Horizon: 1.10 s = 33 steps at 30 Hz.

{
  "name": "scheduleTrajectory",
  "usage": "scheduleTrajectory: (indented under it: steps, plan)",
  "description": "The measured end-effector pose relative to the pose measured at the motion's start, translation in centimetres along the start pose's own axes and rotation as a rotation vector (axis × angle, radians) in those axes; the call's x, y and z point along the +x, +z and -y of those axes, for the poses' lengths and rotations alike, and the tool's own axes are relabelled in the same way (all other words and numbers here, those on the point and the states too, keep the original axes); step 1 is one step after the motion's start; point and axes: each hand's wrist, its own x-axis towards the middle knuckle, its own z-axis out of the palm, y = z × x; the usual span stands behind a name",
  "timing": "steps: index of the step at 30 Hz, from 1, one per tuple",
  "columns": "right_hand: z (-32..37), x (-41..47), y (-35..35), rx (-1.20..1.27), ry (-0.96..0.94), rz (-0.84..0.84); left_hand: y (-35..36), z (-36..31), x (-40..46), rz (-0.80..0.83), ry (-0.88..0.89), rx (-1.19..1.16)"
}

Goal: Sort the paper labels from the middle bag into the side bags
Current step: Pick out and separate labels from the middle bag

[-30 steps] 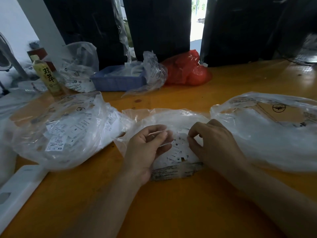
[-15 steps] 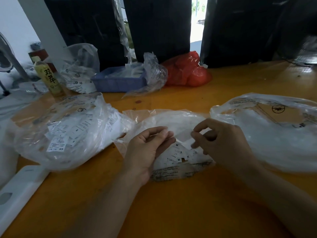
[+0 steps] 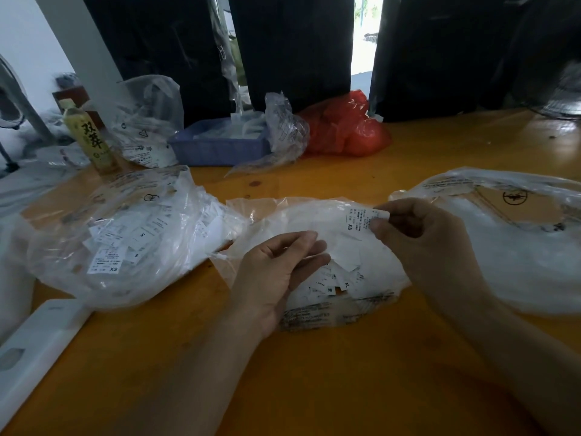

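The middle bag [image 3: 314,313] of clear plastic lies on the orange table with several white paper labels inside. My right hand [image 3: 421,243] pinches one white label [image 3: 361,220] marked XS and holds it lifted above that bag. My left hand [image 3: 276,272] rests at the bag's left opening, fingers loosely curled against the plastic; whether they hold anything is hidden. The left bag [image 3: 125,234] holds several labels. The right bag [image 3: 518,247] lies beside my right hand.
At the back stand a blue tray [image 3: 220,146], a red plastic bag [image 3: 342,127], crumpled clear bags [image 3: 147,121] and a green bottle [image 3: 89,136]. A white flat object [image 3: 34,347] lies at the front left. Dark curtains [image 3: 295,48] hang behind the table.
My right hand drew a label out of the middle bag and raised it up and to the right. My left hand stayed at the bag's opening.
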Motion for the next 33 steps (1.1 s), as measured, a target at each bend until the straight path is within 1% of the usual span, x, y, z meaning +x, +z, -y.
scheduleTrajectory:
  steps: [3,7,10,17,21,23,26,30,33]
  plan:
    - [0.1,-0.2,0.1,0.05,-0.03,0.038,0.1,0.1,-0.1,0.011,-0.006,0.025]
    - [0.6,-0.6,0.3,0.038,-0.121,0.099,0.2,0.1,-0.2,0.041,-0.021,0.049]
    - [0.6,-0.8,0.5,-0.013,-0.144,0.125,0.3,0.1,-0.3,0.059,-0.023,0.08]
    - [0.5,-0.5,0.3,-0.118,-0.145,0.084,0.2,0.2,-0.3,0.086,-0.016,0.093]
    - [0.4,-0.6,0.5,-0.195,-0.148,0.164,0.2,0.4,-0.2,0.059,-0.008,0.104]
    - [0.4,-0.7,0.6,-0.213,-0.139,0.213,0.2,0.3,-0.2,0.032,0.015,0.163]
    - [0.5,-0.9,0.8,-0.228,-0.143,0.237,0.3,0.3,-0.4,0.017,0.071,0.289]
    - [0.5,-1.2,1.0,-0.172,-0.13,0.215,0.5,0.4,-0.7,0.04,0.086,0.341]
    - [0.6,-1.4,1.0,-0.139,-0.14,0.099,0.6,0.4,-0.9,0.057,0.072,0.315]
